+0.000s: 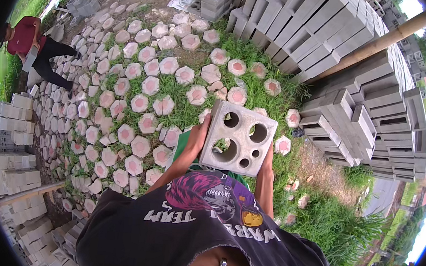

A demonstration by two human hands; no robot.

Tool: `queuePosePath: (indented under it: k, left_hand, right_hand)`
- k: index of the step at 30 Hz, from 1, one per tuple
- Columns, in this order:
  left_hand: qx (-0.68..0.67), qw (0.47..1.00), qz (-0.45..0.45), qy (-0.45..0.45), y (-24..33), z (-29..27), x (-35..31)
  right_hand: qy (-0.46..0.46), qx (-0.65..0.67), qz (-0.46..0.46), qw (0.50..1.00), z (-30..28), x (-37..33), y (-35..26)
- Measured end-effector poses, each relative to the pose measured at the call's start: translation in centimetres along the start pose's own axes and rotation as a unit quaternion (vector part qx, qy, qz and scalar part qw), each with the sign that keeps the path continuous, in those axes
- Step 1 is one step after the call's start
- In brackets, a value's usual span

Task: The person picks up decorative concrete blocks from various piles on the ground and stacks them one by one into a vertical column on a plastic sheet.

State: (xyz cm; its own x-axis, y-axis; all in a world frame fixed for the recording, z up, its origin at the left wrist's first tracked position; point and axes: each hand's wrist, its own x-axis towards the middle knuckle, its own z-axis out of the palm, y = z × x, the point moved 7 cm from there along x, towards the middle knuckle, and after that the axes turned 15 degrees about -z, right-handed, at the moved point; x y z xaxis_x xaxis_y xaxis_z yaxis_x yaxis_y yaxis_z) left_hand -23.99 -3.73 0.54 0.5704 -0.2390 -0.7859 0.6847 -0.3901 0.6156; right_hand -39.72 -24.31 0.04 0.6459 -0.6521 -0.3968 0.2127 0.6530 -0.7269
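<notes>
A square grey concrete block (241, 139) with round holes of different sizes through its face is held in front of my chest, tilted slightly. My left hand (202, 132) presses against its left side, fingers reaching partly behind it. On the opposite side my right hand (270, 155) grips the block's edge, its fingers mostly hidden by the concrete. Grass and paving stones show through the larger holes.
Hexagonal pavers (141, 146) with reddish centres lie among grass. Tall stacks of hollow blocks (303, 27) stand at far right, with a wooden pole (370, 48) across them. More blocks (16, 121) line the left. A person (40, 52) at far left holds a grey block.
</notes>
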Motion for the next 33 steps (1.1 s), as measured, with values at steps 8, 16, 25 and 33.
queuePosePath:
  k: [8, 16, 25, 33]
  left_hand:
    - [0.017, 0.999, 0.014, 0.035, 9.0, -0.2, 6.6]
    - [0.027, 0.998, 0.048, -0.024, 20.8, -0.6, 18.1]
    - [0.020, 1.000, 0.014, -0.003, 31.4, -6.3, 27.2]
    - [-0.040, 0.990, 0.082, 0.112, 37.0, -10.9, 35.2]
  right_hand:
    - [-0.048, -0.037, -0.018, 0.998, 5.2, 12.1, -1.1]
    - [-0.077, 0.016, -0.036, 0.996, 12.4, 25.0, -0.6]
    - [-0.094, -0.001, -0.010, 0.996, 25.5, 35.3, -1.0]
    - [-0.138, -0.086, 0.064, 0.985, 36.1, 46.8, 1.0]
